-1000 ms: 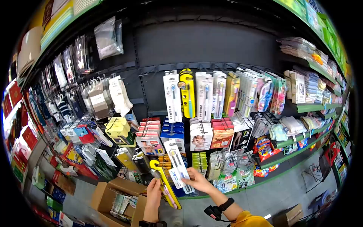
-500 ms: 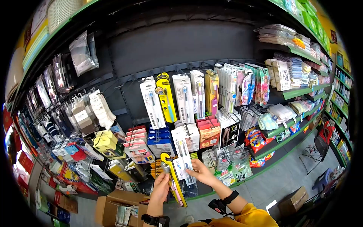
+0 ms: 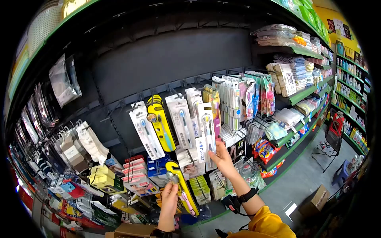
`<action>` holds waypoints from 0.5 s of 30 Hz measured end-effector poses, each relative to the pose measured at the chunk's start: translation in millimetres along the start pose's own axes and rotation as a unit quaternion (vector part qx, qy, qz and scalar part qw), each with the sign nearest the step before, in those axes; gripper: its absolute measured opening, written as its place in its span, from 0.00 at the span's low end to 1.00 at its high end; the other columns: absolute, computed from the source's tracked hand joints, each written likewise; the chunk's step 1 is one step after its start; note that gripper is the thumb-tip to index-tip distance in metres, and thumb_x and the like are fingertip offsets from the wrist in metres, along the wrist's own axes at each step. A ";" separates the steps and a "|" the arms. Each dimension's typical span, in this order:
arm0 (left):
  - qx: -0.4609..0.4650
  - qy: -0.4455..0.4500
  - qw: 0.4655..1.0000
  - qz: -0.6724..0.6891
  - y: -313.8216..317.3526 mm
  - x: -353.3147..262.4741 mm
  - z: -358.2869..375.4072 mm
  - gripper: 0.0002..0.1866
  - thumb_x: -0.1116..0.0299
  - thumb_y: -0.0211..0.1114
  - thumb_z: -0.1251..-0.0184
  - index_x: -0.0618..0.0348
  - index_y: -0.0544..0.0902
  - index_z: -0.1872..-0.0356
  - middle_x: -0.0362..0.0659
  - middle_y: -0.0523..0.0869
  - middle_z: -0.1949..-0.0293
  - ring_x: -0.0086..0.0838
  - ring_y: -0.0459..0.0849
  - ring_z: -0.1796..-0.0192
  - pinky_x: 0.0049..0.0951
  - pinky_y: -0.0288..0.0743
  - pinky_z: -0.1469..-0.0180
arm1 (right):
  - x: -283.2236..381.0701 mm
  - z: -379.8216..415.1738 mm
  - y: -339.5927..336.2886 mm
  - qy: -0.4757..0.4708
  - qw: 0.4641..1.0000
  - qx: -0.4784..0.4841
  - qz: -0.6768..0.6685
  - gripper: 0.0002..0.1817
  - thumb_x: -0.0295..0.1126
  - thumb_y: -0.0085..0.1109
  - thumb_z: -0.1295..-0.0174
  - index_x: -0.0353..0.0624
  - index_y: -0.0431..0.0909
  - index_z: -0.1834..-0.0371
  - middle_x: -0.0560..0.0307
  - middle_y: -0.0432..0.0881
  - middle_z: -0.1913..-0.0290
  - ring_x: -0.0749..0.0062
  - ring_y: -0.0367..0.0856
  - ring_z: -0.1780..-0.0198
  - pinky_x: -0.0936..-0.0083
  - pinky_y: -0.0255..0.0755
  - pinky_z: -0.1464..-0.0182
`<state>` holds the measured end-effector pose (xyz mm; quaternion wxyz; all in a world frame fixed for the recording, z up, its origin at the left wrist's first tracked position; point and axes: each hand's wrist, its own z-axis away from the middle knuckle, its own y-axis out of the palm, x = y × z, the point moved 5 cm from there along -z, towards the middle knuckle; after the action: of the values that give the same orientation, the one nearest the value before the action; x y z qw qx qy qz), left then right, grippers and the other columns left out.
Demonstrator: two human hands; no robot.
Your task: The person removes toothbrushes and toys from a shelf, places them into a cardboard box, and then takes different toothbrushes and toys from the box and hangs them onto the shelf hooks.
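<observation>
Between the thumb and fingers of my left hand (image 3: 170, 200) is a yellow-and-black packaged toothbrush (image 3: 183, 190) with a pink handle, tilted in front of the lower pegs. My right hand (image 3: 222, 160) pinches a white packaged toothbrush (image 3: 206, 135) by its lower right edge. This white pack stands nearly upright, overlapping other toothbrush packs on the rack. Left of it hang a white pack (image 3: 147, 130), a row of yellow packs (image 3: 162, 123) and another white pack (image 3: 180, 121). A pack with a purple handle (image 3: 216, 113) is partly hidden behind the held one.
Socks (image 3: 92, 141) hang at the left. Boxed goods (image 3: 139, 178) hang on lower pegs. Green-edged shelves (image 3: 301, 95) with folded cloths stand at the right. On the floor are a cardboard box (image 3: 314, 200), a chair (image 3: 333, 137) and another carton (image 3: 133, 230) below my left hand.
My right hand has raised the white toothbrush pack up and to the right, toward the hanging packs. My left hand still holds the yellow pack low. The camera view has shifted.
</observation>
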<state>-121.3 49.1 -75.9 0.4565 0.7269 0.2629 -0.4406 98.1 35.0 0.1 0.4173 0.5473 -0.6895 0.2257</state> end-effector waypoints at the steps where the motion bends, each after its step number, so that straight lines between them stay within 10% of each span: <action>1: 0.014 -0.008 1.000 0.006 10.5 -2.0 -5.7 0.14 0.71 0.49 0.33 0.67 0.70 0.50 0.39 0.76 0.54 0.21 0.72 0.53 0.21 0.63 0.51 | 5.9 -9.8 -0.9 0.008 1.000 0.004 0.005 0.18 0.25 0.51 0.41 0.38 0.59 0.48 0.56 0.74 0.58 0.78 0.71 0.57 0.80 0.65 0.55; 15: -0.091 0.041 0.988 -0.121 45.0 -7.3 -33.9 0.11 0.68 0.57 0.38 0.65 0.74 0.59 0.34 0.76 0.66 0.15 0.71 0.65 0.16 0.63 0.62 | -35.6 -66.0 -15.9 0.049 0.996 0.062 -0.031 0.19 0.25 0.49 0.41 0.39 0.60 0.46 0.54 0.74 0.57 0.79 0.72 0.58 0.87 0.65 0.57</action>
<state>-75.9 59.5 -43.4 0.4533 0.6623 0.4066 -0.4365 136.7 101.0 4.8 0.4226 0.5818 -0.6354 0.2815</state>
